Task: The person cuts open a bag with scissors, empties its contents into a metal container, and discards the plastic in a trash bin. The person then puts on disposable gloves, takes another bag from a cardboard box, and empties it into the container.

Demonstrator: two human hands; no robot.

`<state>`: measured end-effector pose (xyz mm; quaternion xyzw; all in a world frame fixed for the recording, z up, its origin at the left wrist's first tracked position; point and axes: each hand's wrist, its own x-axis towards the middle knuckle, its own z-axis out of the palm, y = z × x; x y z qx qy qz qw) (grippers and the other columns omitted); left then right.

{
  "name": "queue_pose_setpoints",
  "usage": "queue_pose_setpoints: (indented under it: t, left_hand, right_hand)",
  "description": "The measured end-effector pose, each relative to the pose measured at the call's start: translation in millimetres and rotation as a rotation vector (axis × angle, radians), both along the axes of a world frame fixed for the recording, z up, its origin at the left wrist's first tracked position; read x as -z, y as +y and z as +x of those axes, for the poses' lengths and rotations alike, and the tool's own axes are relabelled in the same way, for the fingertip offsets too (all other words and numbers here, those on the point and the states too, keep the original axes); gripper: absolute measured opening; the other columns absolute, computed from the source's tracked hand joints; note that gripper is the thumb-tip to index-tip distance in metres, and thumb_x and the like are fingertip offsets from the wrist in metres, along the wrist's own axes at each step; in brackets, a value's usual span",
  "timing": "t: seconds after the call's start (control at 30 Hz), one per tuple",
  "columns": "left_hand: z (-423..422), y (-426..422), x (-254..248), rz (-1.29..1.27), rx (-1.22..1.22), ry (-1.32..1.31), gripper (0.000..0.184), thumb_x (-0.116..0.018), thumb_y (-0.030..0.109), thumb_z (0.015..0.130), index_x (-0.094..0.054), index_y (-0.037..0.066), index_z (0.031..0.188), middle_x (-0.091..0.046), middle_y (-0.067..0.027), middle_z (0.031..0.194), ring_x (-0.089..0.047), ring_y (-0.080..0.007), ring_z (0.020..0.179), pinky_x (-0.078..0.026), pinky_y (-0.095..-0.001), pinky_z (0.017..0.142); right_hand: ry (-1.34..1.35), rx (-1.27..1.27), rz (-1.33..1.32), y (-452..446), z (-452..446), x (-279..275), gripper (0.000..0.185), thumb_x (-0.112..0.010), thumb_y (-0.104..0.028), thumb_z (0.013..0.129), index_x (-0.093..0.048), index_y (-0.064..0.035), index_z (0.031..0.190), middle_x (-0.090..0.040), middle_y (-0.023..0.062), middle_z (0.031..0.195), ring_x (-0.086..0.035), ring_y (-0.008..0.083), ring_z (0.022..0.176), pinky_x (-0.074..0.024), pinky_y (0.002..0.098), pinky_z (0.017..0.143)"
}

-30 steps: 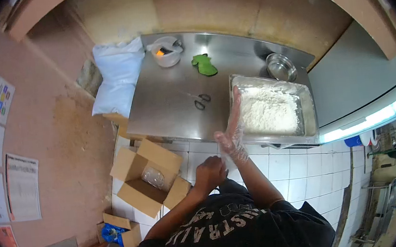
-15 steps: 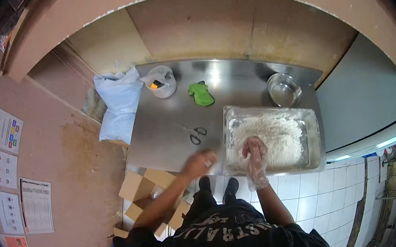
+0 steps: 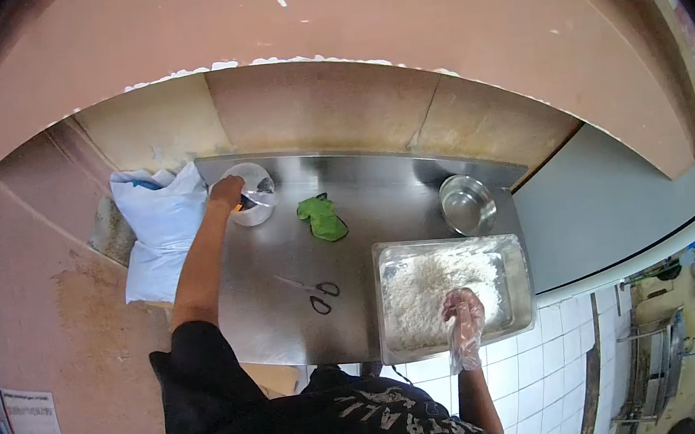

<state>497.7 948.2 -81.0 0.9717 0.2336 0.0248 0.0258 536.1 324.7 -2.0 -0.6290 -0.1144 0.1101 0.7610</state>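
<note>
My left hand [image 3: 227,191] reaches into the white plastic tub [image 3: 254,213] at the back left of the steel counter. Its fingers are hidden by the hand and the tub's rim. A dark item with an orange part [image 3: 245,204] lies inside, close to the fingers. My right hand [image 3: 462,305], in a clear plastic glove, is over the white flour-like powder [image 3: 412,295] in a large clear rectangular container [image 3: 389,345]. The fingers of this hand are curled in; whatever they may hold cannot be made out.
Scissors with black handles [image 3: 320,295] and a green cloth-like item [image 3: 324,219] lie on the steel counter [image 3: 274,328]. A round metal bowl [image 3: 468,205] stands behind the container. White sacks [image 3: 162,225] lean at the left. A shelf edge [image 3: 330,60] overhangs the back.
My left hand has gone from the counter's front edge to the tub at the back left. My gloved right hand stays over the powder, fingers still curled. The camera view has shifted.
</note>
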Motion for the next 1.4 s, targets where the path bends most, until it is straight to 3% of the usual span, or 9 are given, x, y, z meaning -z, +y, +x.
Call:
queue_pose_setpoints:
  t: [0.27, 0.5, 0.67, 0.77, 0.87, 0.97, 1.1, 1.3, 1.4]
  left_hand:
    - [8.3, 20.9, -3.9, -0.309, 0.088, 0.153, 0.031, -0.069, 0.021, 0.077, -0.068, 0.001, 0.101, -0.068, -0.0243, 0.108, -0.064, -0.0389, 0.106, -0.051, -0.0449, 0.092]
    - [19.3, 61.8, 38.4, -0.160, 0.129, 0.192, 0.029, -0.075, 0.018, 0.073, -0.069, 0.002, 0.096, -0.069, -0.0224, 0.103, -0.065, -0.0368, 0.104, -0.053, -0.0444, 0.091]
    - [0.8, 12.8, -43.6, -0.062, 0.176, -0.213, 0.008, -0.071, 0.012, 0.075, -0.071, 0.008, 0.083, -0.070, -0.0169, 0.097, -0.067, -0.0380, 0.089, -0.053, -0.0475, 0.079]
    - [7.1, 22.3, -37.7, -0.106, 0.146, -0.185, 0.004, -0.068, 0.011, 0.077, -0.070, 0.008, 0.076, -0.070, -0.0158, 0.090, -0.066, -0.0376, 0.086, -0.052, -0.0492, 0.076]
    - [15.8, 51.5, -6.0, -0.046, 0.294, -0.248, 0.007, -0.073, 0.015, 0.074, -0.069, 0.009, 0.075, -0.069, -0.0166, 0.085, -0.066, -0.0369, 0.084, -0.052, -0.0490, 0.076]
    - [17.2, 46.6, -3.4, -0.017, 0.171, -0.389, 0.009, -0.074, 0.017, 0.074, -0.070, 0.009, 0.076, -0.069, -0.0181, 0.083, -0.067, -0.0377, 0.084, -0.053, -0.0485, 0.076]
    - [17.1, 27.2, -41.4, -0.201, 0.135, -0.335, 0.011, -0.071, 0.017, 0.076, -0.072, 0.008, 0.081, -0.069, -0.0203, 0.087, -0.067, -0.0391, 0.086, -0.053, -0.0487, 0.076]
    - [18.3, 31.8, -52.3, -0.007, 0.098, -0.287, 0.010, -0.073, 0.019, 0.078, -0.075, 0.009, 0.080, -0.070, -0.0196, 0.087, -0.068, -0.0380, 0.084, -0.054, -0.0479, 0.078]
    - [11.3, 35.6, -63.3, -0.203, 0.105, -0.256, 0.008, -0.073, 0.019, 0.080, -0.076, 0.012, 0.082, -0.071, -0.0179, 0.087, -0.068, -0.0365, 0.084, -0.054, -0.0460, 0.079]
  right_hand:
    - [0.008, 0.096, 0.011, 21.6, -3.1, 18.3, 0.022, -0.058, -0.025, 0.100, -0.061, -0.0035, 0.093, -0.061, 0.0051, 0.085, -0.057, 0.0107, 0.066, -0.0469, 0.0239, 0.054]
    - [-0.036, 0.106, 0.002, 39.5, -11.8, 19.5, 0.020, -0.058, -0.022, 0.100, -0.062, -0.0027, 0.098, -0.061, 0.0050, 0.085, -0.057, 0.0105, 0.067, -0.0459, 0.0236, 0.055]
    - [-0.043, 0.113, -0.004, 38.9, -11.4, 15.1, 0.022, -0.057, -0.025, 0.101, -0.062, -0.0037, 0.099, -0.062, 0.0044, 0.086, -0.056, 0.0096, 0.067, -0.0435, 0.0232, 0.054]
    - [-0.032, 0.147, -0.010, 37.8, -13.6, 10.4, 0.029, -0.059, -0.031, 0.099, -0.063, -0.0021, 0.099, -0.062, 0.0054, 0.084, -0.059, 0.0118, 0.066, -0.0463, 0.0239, 0.054]
    - [-0.010, 0.184, -0.015, 32.5, -14.9, 11.9, 0.024, -0.057, -0.026, 0.100, -0.063, -0.0029, 0.098, -0.062, 0.0060, 0.086, -0.059, 0.0123, 0.066, -0.0465, 0.0238, 0.054]
    - [-0.045, 0.199, 0.005, 32.5, -17.7, 6.1, 0.020, -0.058, -0.022, 0.100, -0.063, -0.0035, 0.097, -0.061, 0.0037, 0.082, -0.056, 0.0098, 0.064, -0.0458, 0.0230, 0.054]
    - [-0.040, 0.189, 0.018, 27.2, -17.6, 5.2, 0.021, -0.058, -0.024, 0.100, -0.063, -0.0036, 0.096, -0.061, 0.0030, 0.081, -0.056, 0.0094, 0.064, -0.0458, 0.0225, 0.055]
    - [-0.047, 0.177, 0.005, 24.0, -16.3, 5.4, 0.023, -0.059, -0.026, 0.099, -0.064, -0.0041, 0.096, -0.060, 0.0017, 0.079, -0.056, 0.0094, 0.063, -0.0451, 0.0228, 0.055]
    - [-0.014, 0.191, 0.004, 29.7, -16.7, -3.0, 0.023, -0.060, -0.027, 0.099, -0.063, -0.0042, 0.094, -0.059, 0.0014, 0.077, -0.055, 0.0091, 0.063, -0.0437, 0.0231, 0.054]
